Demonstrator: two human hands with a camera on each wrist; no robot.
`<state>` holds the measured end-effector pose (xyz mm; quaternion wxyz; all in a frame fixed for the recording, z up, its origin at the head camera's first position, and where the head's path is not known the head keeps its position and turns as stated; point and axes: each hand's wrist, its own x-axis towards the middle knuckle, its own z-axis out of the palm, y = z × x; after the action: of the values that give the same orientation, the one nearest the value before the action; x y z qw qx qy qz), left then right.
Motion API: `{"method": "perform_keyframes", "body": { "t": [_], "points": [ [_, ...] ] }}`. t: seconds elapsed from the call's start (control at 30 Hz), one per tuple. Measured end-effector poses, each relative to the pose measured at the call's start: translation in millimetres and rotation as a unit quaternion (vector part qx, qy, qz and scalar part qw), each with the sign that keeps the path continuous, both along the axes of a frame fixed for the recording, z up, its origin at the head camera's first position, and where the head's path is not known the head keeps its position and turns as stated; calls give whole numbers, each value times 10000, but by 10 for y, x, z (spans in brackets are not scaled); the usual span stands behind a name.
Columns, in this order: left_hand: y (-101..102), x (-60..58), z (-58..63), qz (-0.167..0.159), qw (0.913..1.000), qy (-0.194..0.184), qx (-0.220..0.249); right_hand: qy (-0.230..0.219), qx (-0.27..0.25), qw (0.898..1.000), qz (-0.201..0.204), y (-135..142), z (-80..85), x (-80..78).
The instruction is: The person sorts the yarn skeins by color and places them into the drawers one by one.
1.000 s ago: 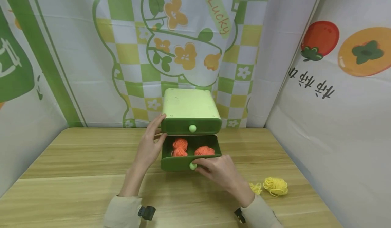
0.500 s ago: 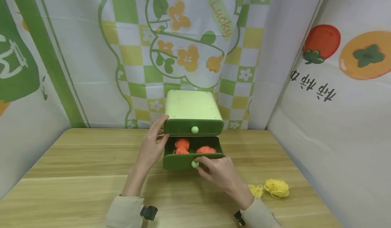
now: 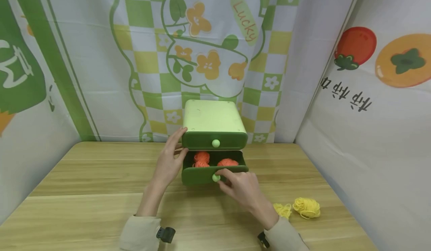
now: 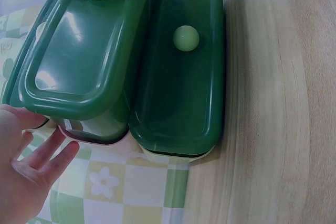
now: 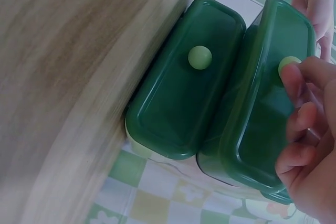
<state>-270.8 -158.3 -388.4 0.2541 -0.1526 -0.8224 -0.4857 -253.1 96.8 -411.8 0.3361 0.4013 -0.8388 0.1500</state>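
A small light-green cabinet [image 3: 213, 116] with dark green drawers stands at the back of the table. Its middle drawer [image 3: 196, 176] is pulled partway out, with several orange yarn balls [image 3: 228, 162] inside. My right hand [image 3: 245, 191] pinches that drawer's round pale-green knob [image 3: 216, 177] between thumb and fingertips. With extended fingers, my left hand [image 3: 167, 164] touches the cabinet's left side near the top drawer [image 3: 198, 141], which is closed. Below, the bottom drawer [image 4: 181, 87] shows closed in the left wrist view.
Yellow yarn balls [image 3: 306, 207] lie on the wooden table [image 3: 101, 176] at the right, one partly behind the right forearm. Behind the cabinet hangs a green-and-white checkered curtain [image 3: 144, 45]. A printed white panel [image 3: 377, 138] flanks the table's right side.
The middle drawer has slid slightly inward, with my right hand staying on its knob. My left hand keeps its place at the cabinet's side. The head view has shifted a little.
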Motion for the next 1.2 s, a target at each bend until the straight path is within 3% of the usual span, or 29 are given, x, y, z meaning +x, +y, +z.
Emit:
{"method": "perform_keyframes", "body": {
  "t": [0.37,0.87,1.2],
  "points": [
    [-3,4,-5,-9,10000,-1,80,-451,-179,9987,-139,-57,50,-74],
    [-2,6,-14,18,10000,6,24,-516,-167,9971,-543,-122,55,-237],
    [0,-10,-25,-2,10000,62,0,-1007,-189,9922,-706,-155,78,-307]
  ]
}}
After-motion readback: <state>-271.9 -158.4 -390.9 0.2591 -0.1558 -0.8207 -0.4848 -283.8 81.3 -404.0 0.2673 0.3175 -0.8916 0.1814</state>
